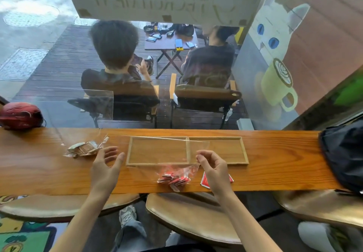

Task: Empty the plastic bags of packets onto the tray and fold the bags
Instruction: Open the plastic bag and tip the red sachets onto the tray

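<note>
Packets (172,179), small and red, sit heaped in the bottom of a clear plastic bag (167,149) on the counter (39,169), just in front of the tray's near edge. The bag's upper sheet stretches up and back over the left compartment of the wooden tray (244,151). The right hand (214,170) pinches the bag's right edge between thumb and forefinger, over the divider between the tray's two compartments. The left hand (107,163) hovers just left of the tray with fingers spread and lightly curved, holding nothing.

The film looks thin, limp and slippery, so it should weigh almost nothing and sag wherever it is unsupported; all the load is the packets. To tip them out, the better hold is probably at the closed bottom corners, lifting those so the packets slide towards the mouth over the tray. Where the mouth lies is hard to make out through the transparent film.

A loose red packet (205,181) lies on the counter beside the right hand, in front of the tray. To the tray's left, well apart, a second bag (84,148) of brownish packets rests on the counter. Both tray compartments show bare wood, so emptying has hardly begun.
</note>
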